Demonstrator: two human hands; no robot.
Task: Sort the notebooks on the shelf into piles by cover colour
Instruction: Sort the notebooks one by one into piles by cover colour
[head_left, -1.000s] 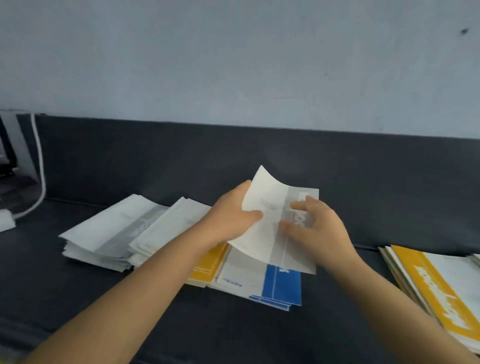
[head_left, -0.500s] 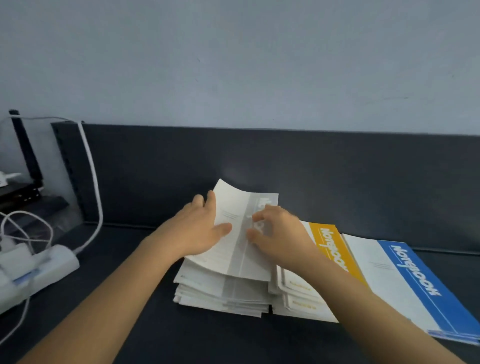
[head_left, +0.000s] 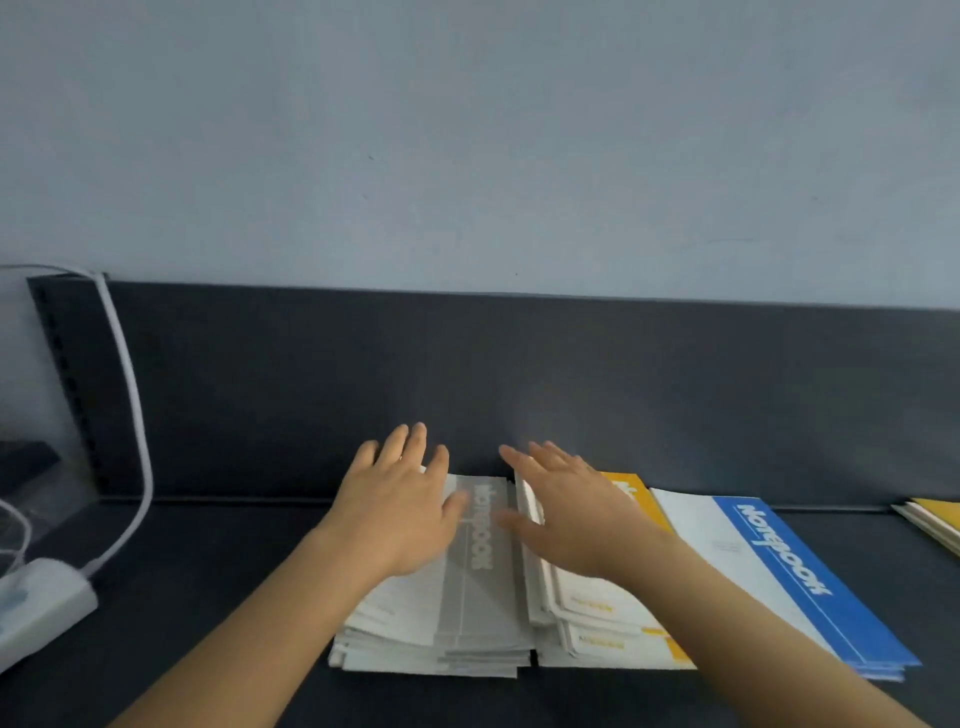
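Head view: the fingers (head_left: 402, 444) of the left hand (head_left: 400, 512) are straight and slightly spread, palm down over the left half of the grey-covered pile (head_left: 467, 613), gripping nothing. The right hand (head_left: 566, 512) is likewise flat with fingers extended, motion-blurred, above the seam between that pile and the yellow-covered pile (head_left: 597, 629) just beside it. Whether either palm actually touches paper cannot be told. The right wrist and forearm hide most of the yellow covers. Further right lies the blue-covered pile (head_left: 779, 571), its thin glossy top cover white with a blue band printed "Notebook". Well apart at the right edge sits another yellow notebook (head_left: 935, 517). All lie flat on the dark matte shelf (head_left: 208, 597), against its dark back panel (head_left: 571, 389). At the left, a white cable (head_left: 132, 415) curves down to a white power strip (head_left: 41, 597).
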